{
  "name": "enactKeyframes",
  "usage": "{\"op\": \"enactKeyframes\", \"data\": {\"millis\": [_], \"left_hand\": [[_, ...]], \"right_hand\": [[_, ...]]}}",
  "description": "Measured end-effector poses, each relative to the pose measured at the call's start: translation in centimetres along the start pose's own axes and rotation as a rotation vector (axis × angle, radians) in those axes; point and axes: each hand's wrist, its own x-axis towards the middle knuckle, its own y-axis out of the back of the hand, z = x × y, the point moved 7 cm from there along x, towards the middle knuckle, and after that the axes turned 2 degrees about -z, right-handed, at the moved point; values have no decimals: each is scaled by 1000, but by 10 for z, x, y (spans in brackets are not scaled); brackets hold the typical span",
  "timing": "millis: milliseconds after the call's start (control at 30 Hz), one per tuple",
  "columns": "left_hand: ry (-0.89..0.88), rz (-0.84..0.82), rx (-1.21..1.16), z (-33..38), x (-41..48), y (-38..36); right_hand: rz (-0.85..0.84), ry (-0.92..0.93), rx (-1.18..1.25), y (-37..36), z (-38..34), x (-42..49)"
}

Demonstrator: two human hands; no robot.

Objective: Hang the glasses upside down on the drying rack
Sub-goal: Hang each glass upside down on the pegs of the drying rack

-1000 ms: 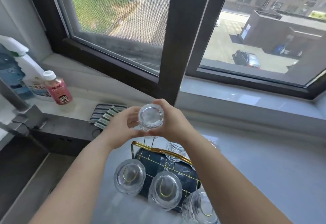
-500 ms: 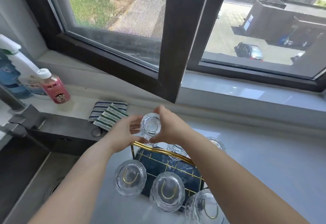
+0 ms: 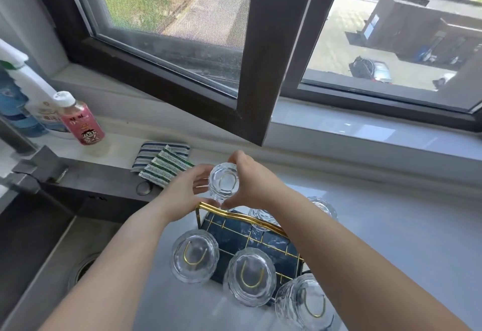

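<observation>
Grey countertop (image 3: 391, 239) under a window; sink (image 3: 39, 252) at left. Drying rack (image 3: 250, 234), gold wire over a dark blue base, stands mid-counter.

Progress, judged: near row full, three glasses (image 3: 249, 276) inverted on gold prongs. Far row has two more (image 3: 322, 206), partly hidden behind the right forearm. One glass in hand (image 3: 223, 181), at the rack's far-left corner, base up, gold loop visible through it, so it looks nearly seated. Likely the last; release remains.

Left hand (image 3: 182, 195) and right hand (image 3: 250, 184) cup it from either side, fingers curled on the walls.

Glass: clear, thick, rippled.
</observation>
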Motion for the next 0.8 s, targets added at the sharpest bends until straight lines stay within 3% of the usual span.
{"op": "enactKeyframes", "data": {"millis": [333,467,600,700,800], "left_hand": [[8,-12,-89,-6,-14,1],[15,67,-91,-8,-47,19],[0,128,-122,-5,-97,28],[23,27,-84,-7,-126,17],[40,-20,29,-12,-138,1]], "right_hand": [[-16,-11,3,8,-1,-13],[234,-6,100,45,-10,-53],[476,118,348,50,-30,-115],[367,142,369,11,-46,-137],[220,154,220,-29,-57,-138]]}}
